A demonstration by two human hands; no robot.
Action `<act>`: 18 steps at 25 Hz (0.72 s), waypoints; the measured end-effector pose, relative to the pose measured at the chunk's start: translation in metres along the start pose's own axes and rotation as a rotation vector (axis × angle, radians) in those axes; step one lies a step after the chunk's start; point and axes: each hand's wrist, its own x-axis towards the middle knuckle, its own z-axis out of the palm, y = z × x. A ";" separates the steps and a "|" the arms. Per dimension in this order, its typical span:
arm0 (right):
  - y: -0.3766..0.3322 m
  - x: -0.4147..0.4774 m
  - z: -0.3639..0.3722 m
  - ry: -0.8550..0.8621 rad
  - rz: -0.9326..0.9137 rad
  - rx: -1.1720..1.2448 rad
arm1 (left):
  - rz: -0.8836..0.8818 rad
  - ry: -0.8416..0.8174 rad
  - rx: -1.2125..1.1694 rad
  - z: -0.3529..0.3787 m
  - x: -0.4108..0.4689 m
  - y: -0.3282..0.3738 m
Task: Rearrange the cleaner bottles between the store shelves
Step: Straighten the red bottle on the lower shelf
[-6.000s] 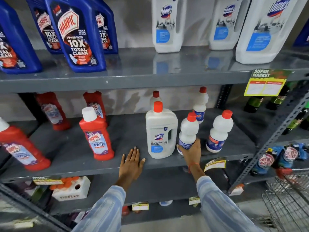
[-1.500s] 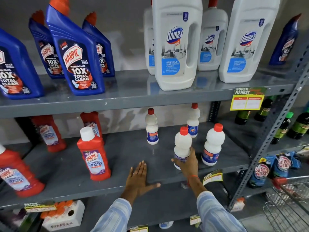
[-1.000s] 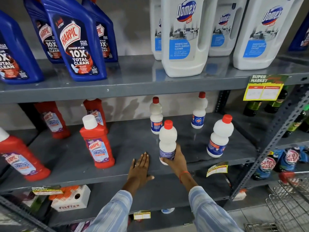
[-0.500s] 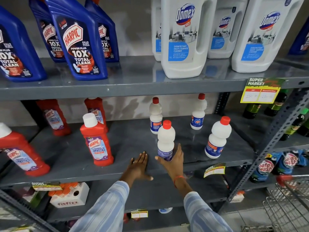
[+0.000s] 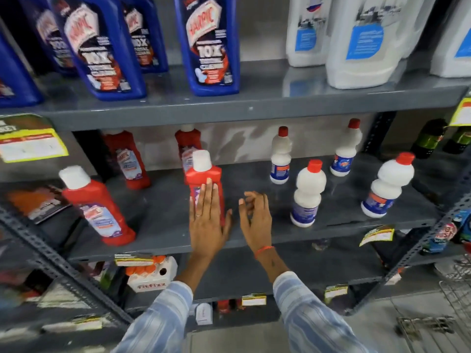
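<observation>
So the middle shelf point(image 5: 254, 240) is sorted by colour, red stuff out past the left fingers, white bottles off beyond the right ones, probably to keep brands grouped. The red cleaner bottle point(image 5: 204, 179) stands upright right behind the left hand point(image 5: 206, 220), whose fingers lie flat and together against its front, not wrapped yet. The right hand point(image 5: 254, 220) hovers just beside it, fingers loosely apart and curled, holding nothing.

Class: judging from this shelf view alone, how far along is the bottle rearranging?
Done: one small white bottle stands free near the middle shelf front. In hand: the left hand lies flat on a red bottle; the right hand is open and empty. Left: the other red and white bottles are scattered.
</observation>
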 end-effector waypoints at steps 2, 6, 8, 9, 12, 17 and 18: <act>0.007 0.000 0.035 -0.146 0.113 0.019 | -0.058 -0.094 0.004 -0.014 -0.008 -0.045; 0.021 0.005 0.075 -0.425 0.356 0.039 | -0.113 -0.475 0.065 -0.018 -0.037 -0.126; 0.029 0.009 0.078 -0.464 0.435 0.029 | -0.098 -0.629 0.063 -0.012 -0.053 -0.156; 0.031 0.010 0.080 -0.465 0.453 0.030 | -0.105 -0.687 0.083 -0.011 -0.059 -0.166; 0.030 0.007 0.093 -0.531 0.433 0.028 | -0.150 -0.731 0.159 -0.006 -0.068 -0.182; 0.017 -0.011 0.125 -0.613 0.391 0.029 | -0.139 -0.678 0.177 -0.006 -0.067 -0.180; 0.017 -0.014 0.130 -0.619 0.385 0.027 | -0.137 -0.670 0.185 -0.007 -0.066 -0.179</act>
